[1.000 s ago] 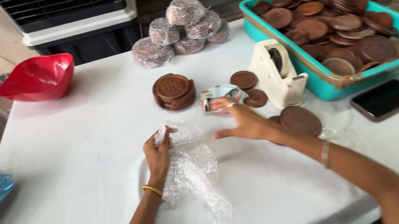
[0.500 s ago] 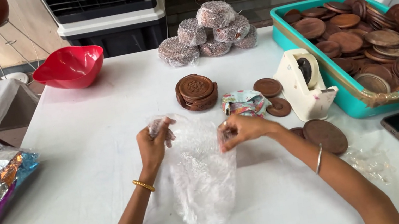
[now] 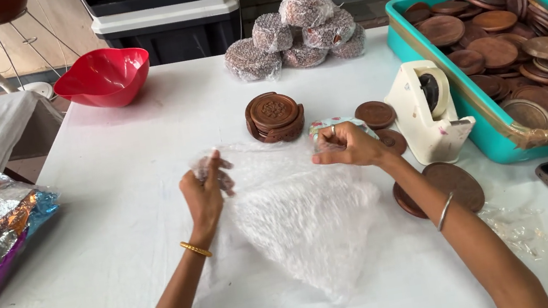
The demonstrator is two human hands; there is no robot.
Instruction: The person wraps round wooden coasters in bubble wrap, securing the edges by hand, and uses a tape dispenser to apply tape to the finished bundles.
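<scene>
I see both hands pinching a clear bubble-wrap sheet (image 3: pixel 297 208): left hand (image 3: pixel 204 193) grips one top corner, right hand (image 3: pixel 345 147) the other. Sheet spread between them on the white counter (image 3: pixel 125 270); stack of round brown carved coasters (image 3: pixel 274 115) just beyond.

Both forearms are bare up to the frame's lower edge, with no sleeves in view. The left hand (image 3: pixel 204 193) has a thin gold-coloured bangle (image 3: pixel 195 249) sitting at the wrist, with a beaded or ribbed look. The right hand (image 3: pixel 349 146) carries a slim, plain silver-coloured bangle (image 3: pixel 445 212) a little way up the forearm, and a narrow pale ring (image 3: pixel 333 130) on one finger. The nails appear short and unpainted.
</scene>
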